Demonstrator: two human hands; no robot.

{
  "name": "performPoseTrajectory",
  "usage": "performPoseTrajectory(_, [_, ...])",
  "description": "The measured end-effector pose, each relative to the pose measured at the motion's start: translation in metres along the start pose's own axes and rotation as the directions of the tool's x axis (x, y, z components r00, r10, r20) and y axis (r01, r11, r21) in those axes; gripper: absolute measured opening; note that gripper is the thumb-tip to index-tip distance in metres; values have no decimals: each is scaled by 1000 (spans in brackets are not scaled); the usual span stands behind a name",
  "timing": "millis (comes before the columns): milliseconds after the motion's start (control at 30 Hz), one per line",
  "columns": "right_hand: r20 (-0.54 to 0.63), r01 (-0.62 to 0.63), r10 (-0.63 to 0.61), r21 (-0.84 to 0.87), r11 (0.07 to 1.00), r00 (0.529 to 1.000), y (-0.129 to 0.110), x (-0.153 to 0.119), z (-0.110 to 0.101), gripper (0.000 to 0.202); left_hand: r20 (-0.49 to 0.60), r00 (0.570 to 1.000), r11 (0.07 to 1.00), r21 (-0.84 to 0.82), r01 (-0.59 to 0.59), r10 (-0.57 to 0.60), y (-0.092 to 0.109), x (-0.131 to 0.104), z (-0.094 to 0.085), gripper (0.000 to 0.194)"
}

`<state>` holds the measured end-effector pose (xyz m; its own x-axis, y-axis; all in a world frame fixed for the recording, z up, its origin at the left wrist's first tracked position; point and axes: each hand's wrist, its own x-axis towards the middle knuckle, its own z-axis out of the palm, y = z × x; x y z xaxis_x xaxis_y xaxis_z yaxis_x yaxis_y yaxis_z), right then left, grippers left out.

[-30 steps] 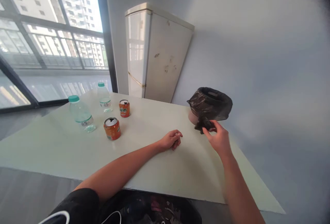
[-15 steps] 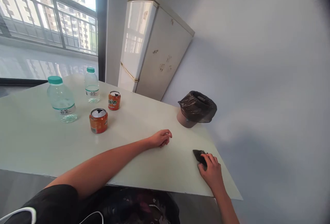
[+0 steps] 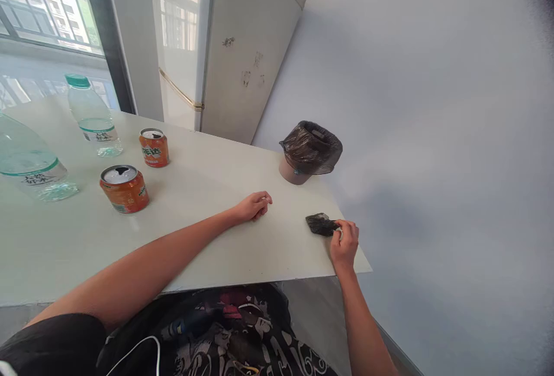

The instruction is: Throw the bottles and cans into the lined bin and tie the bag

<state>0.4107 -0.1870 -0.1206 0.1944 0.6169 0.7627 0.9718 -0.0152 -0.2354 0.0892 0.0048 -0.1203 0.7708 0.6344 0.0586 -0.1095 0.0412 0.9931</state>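
Observation:
My right hand (image 3: 345,242) pinches one end of a small, folded black plastic bag (image 3: 319,224) near the right end of the table. The bag's other end points left, toward the middle of the tabletop. Resting on the table to the left is my left hand (image 3: 255,206), its fingers loosely bent and holding nothing. Beyond both hands, a brownish-pink bin (image 3: 294,172) stands on the table, lined with a dark, translucent bag (image 3: 309,148) folded over its rim.
On the table's (image 3: 234,255) left side stand two orange drink cans, one nearer (image 3: 124,191) and one farther (image 3: 154,150). Two clear bottles, a near one (image 3: 32,162) and a far one (image 3: 93,113), are beside them. A fridge (image 3: 238,47) and a wall lie behind.
The view has shifted, so the table items appear farther left. My right hand now grips the black bag by its right end, showing more of it. My left hand stays resting on the table.

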Motion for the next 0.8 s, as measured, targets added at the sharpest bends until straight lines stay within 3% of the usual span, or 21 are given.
performPoseTrajectory(167, [-52, 126, -128, -35, 991, 990, -7, -1, 1, 26, 24, 999, 999, 45, 29, -30, 6, -3, 0, 30])
performPoseTrajectory(367, [-94, 107, -113, -70, 992, 989, -5, 0, 4, 22, -3, 999, 998, 44, 32, -32, 6, -3, 2, 34])
performPoseTrajectory(467, [-84, 140, -147, -77, 987, 986, -4, 0, 5, 18, 2, 1000, 999, 23, 24, -24, 10, -4, 2, 51])
performPoseTrajectory(633, [-97, 300, -310, -106, 948, 946, -9, 2, 4, 18, 140, 990, 999, -31, -10, 14, 18, -9, 0, 72])
performPoseTrajectory(800, [-112, 312, -324, -110, 944, 940, -41, 40, 7, 16, 131, 991, 994, 109, -31, 16, 17, -11, 1, 75])
